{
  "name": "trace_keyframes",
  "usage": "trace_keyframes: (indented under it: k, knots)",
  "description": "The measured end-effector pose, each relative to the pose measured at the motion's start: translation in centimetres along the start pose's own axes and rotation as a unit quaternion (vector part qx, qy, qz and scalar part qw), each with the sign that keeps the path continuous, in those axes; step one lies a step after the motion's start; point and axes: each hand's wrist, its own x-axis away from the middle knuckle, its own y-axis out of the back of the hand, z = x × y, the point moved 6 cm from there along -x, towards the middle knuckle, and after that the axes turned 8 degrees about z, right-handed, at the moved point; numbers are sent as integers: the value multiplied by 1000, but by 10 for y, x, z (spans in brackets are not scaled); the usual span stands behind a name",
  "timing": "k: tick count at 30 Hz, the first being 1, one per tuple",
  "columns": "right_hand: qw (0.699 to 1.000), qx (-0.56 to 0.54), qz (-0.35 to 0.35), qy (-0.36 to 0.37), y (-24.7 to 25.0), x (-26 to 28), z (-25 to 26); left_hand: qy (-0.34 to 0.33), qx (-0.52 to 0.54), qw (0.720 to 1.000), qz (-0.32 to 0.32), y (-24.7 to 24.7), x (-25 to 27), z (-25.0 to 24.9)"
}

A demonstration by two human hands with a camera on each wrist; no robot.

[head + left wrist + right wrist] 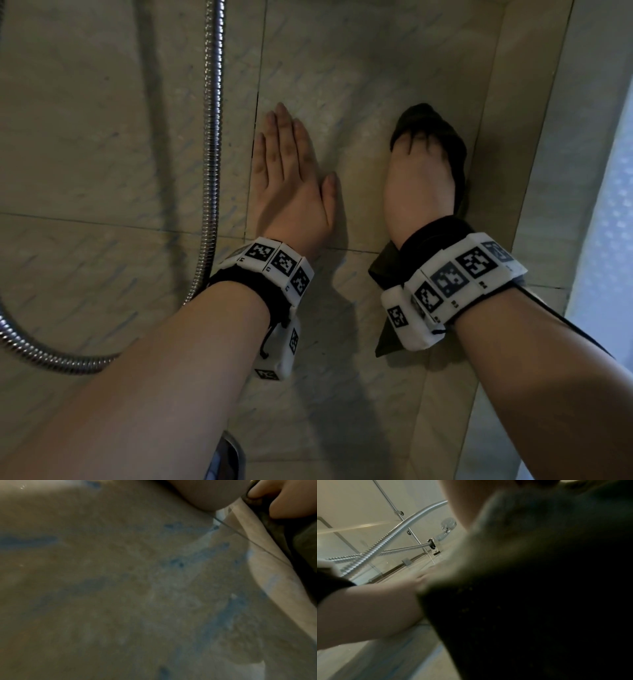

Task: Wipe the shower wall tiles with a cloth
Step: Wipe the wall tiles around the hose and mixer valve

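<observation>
Right hand fingertips hidden in dark cloth (wrist view blurred).

The left hand lies flat on the beige wall tiles, fingers straight and together, thumb apart. Beside it, not touching, the right hand presses a dark cloth against the same tile, the fabric showing past its fingertips and trailing below the wrist. A ribbed metal shower hose hangs left of both hands.
</observation>
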Motion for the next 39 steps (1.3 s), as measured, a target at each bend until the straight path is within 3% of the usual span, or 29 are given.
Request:
trace_keyframes:
  k: [6,12,18,25,29,34,39]
  knots:
    - [1000,-7,5,8,-6,16,22,2,0,1000,12,-1,-1,1]
    - [999,22,-5,28,5,0,9,-5,0,1000,3,-1,0,1]
    - [998,54,14,-40,10,-20,-20,-4,-2,1000,-8,-1,0,2]
    - [994,86,13,-67,-5,2,-11,5,-6,1000,-5,-2,0,2]
    - [997,67,-23,-23,-15,18,5,4,-7,1000,-8,-1,0,1]
    - [976,-56,-166,133,-21,23,22,5,-11,1000,-6,-1,0,1]
    - [949,-80,-171,254,-14,18,19,3,-9,1000,-5,-1,0,1]
